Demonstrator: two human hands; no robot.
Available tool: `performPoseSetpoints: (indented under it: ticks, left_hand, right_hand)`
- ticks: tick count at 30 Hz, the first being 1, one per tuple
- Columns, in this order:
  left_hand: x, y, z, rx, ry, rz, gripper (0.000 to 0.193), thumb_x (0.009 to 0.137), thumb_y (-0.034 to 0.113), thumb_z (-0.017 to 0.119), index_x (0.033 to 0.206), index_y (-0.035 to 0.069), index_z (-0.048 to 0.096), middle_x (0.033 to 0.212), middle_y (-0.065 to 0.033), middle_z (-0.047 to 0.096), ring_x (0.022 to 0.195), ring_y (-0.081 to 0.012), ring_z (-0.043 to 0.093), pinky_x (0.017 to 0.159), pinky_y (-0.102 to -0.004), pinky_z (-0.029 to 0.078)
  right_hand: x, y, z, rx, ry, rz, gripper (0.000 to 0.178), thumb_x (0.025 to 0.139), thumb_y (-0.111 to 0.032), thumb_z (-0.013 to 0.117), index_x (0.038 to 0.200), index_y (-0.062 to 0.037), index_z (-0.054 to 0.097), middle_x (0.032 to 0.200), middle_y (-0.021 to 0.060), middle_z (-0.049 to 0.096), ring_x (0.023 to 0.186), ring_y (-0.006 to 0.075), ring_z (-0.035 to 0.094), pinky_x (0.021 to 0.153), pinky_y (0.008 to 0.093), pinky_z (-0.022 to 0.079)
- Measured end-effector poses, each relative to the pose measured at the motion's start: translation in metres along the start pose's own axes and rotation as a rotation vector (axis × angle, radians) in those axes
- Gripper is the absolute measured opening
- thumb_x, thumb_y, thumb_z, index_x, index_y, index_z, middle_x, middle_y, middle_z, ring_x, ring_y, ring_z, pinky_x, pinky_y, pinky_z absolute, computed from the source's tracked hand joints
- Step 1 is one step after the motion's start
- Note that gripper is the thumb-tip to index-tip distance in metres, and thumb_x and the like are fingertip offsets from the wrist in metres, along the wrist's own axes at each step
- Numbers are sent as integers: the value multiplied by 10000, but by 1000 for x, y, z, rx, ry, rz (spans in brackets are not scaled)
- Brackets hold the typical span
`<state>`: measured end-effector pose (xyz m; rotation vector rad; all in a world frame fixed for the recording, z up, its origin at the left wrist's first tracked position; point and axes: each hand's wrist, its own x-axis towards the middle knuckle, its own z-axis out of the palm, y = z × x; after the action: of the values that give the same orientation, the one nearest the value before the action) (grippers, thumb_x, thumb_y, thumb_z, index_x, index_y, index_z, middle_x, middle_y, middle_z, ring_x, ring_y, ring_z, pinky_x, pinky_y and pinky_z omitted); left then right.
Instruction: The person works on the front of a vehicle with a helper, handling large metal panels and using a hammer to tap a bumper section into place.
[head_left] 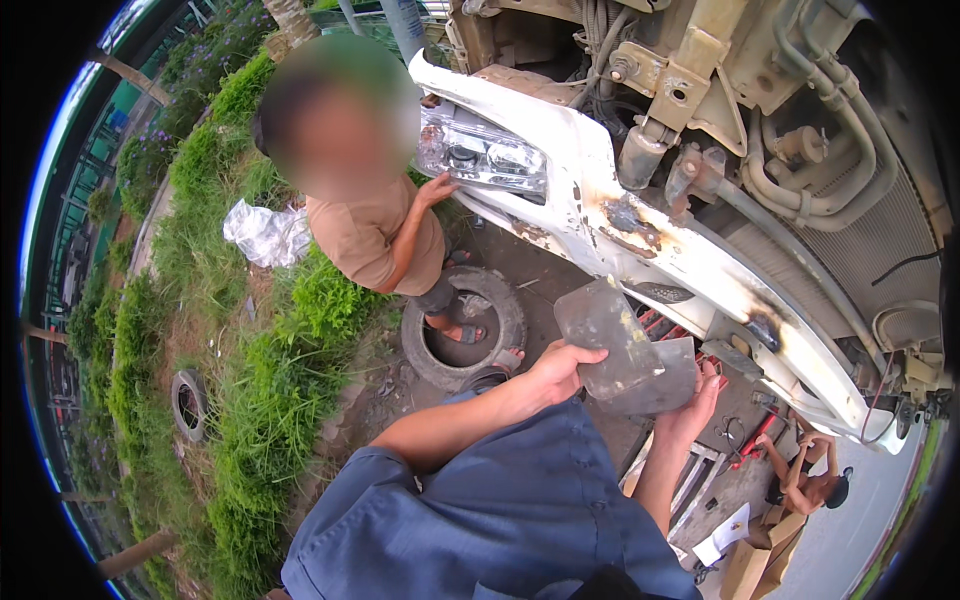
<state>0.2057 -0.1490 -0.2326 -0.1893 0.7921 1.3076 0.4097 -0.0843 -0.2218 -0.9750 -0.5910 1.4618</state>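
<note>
In front of my body I hold two overlapping dull grey, stained flat sheets, perhaps plastic. My left hand (562, 371) grips the upper sheet (603, 325) by its near edge, thumb on top. That sheet has rounded corners and yellowish smears. Beneath it shows the lower sheet (660, 385), whose right edge my right hand (692, 402) grips, with fingers partly behind it. Whether the sheets are joined I cannot tell. Just beyond them runs a white vehicle bumper (570, 160), scorched and chipped, with a headlight (485, 155) at its left end.
Another person (375, 235) stands at the left, a hand near the headlight, feet by a tire (412, 330) on the ground. A second person (815, 485) is low at the right, near a cardboard box (745, 570) and red tool (752, 440). Exposed pipes (860, 150) hang above.
</note>
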Motion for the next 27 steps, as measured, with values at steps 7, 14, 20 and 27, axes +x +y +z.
performPoseSetpoints:
  ticks: [7, 14, 20, 27]
  left_hand:
    - [5, 0, 14, 49, 4, 90, 406, 850, -52, 647, 1241, -27, 541, 1188, -145, 634, 1085, -279, 630, 955, -454, 503]
    - [-26, 36, 26, 298, 15, 480, 412, 841, -36, 660, 1234, -15, 536, 1138, -139, 653, 1043, -242, 647, 918, -399, 525]
    - [-29, 48, 33, 407, 8, 509, 430, 831, -3, 676, 1241, -12, 546, 1134, -122, 658, 1020, -230, 648, 901, -380, 516]
    - [-22, 28, 34, 587, 60, 716, 329, 845, 8, 709, 1153, -25, 598, 1072, -103, 679, 946, -171, 654, 859, -313, 508]
  right_hand:
    - [-33, 32, 21, 95, -27, 91, 401, 999, -302, 561, 1309, -50, 513, 1286, 87, 589, 1167, 222, 576, 1015, 423, 452]
    - [14, 5, 23, -169, 53, -32, 377, 984, -285, 604, 1249, -25, 534, 1138, 56, 638, 1048, 145, 592, 937, 327, 463]
    - [17, -3, 18, -146, 35, -128, 459, 943, -187, 660, 1334, -39, 469, 1197, 74, 604, 1061, 158, 590, 956, 316, 474]
    - [5, 5, 20, -17, 12, -58, 442, 942, -125, 647, 1340, -58, 468, 1213, 70, 602, 1060, 150, 591, 960, 318, 470]
